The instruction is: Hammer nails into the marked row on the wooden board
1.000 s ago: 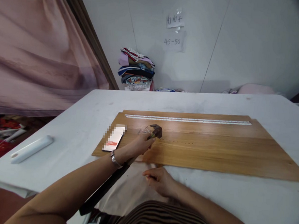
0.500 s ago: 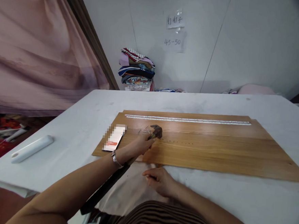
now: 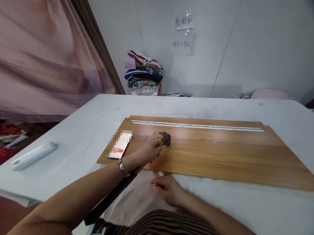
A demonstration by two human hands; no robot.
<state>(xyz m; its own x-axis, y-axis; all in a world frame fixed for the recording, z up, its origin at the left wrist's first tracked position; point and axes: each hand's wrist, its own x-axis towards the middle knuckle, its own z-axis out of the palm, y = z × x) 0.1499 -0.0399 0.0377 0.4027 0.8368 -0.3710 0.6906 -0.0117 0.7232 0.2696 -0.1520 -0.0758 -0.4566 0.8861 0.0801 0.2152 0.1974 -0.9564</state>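
My left hand (image 3: 149, 153) is wrapped round a hammer (image 3: 165, 139), gripping it close below the dark head. The long dark handle runs back under my left forearm towards me. The hammer head is over a wooden board (image 3: 231, 165), at the left end of a row of small dark nail heads or holes (image 3: 188, 149). Several loose nails (image 3: 150, 137) lie just left of the head. Closer to me, my right hand (image 3: 167, 190) rests by the board's front edge with curled fingers, and no object shows in it.
A phone (image 3: 120, 146) lies at the board's left end, its screen partly blurred. Two white measuring strips (image 3: 196, 126) run along the board's far side. On the white table (image 3: 78, 126) is a long white object (image 3: 33, 156). Folded clothes (image 3: 143, 75) are stacked behind the table.
The hammer head and my left hand have shifted very slightly to the right. My right hand has stayed in place.
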